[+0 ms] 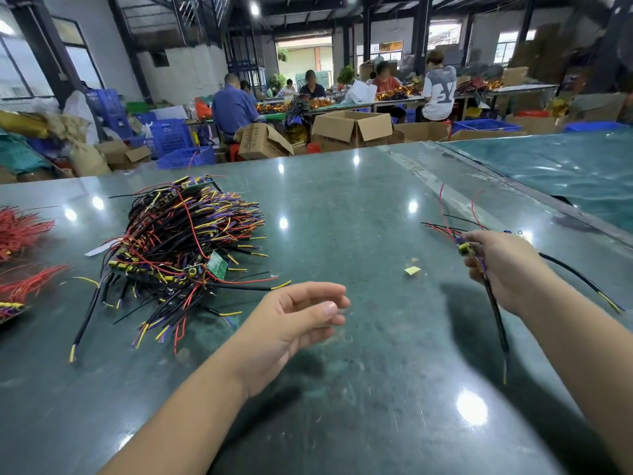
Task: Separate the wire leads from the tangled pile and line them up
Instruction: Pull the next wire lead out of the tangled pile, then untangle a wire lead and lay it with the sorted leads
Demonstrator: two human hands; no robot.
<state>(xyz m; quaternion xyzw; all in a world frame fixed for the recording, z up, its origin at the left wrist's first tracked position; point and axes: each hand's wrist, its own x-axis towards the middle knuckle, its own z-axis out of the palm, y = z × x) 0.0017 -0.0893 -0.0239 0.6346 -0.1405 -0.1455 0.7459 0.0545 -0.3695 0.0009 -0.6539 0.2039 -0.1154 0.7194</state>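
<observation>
Gripping a small bunch of wire leads point(479, 258), the right hand point(503, 269) hovers above the bench point(359, 207), well to the right of the tangled pile point(185, 248). Its fingers curl round the bunch near a yellow part; thin red and black ends stick out beyond the hand away from the person, and a thick black lead hangs down from it toward the person, ending in a yellow tip. Another black lead point(582, 281) with a yellow tip trails out to the right of that hand.

The left hand point(291, 323) holds nothing. It floats over the bench just right of the pile and nearer the person, fingers loosely bent, thumb up.

The pile sits on the bench as a mound of black, red, yellow and purple leads, with small green circuit boards point(218, 264) showing among them. Loose ends fan out from its near side. Left of the pile, at the bench edge, lie bundles of red wires point(20, 231). A small yellow scrap point(412, 270) lies on the bench to the right of the pile, between the two hands.
</observation>
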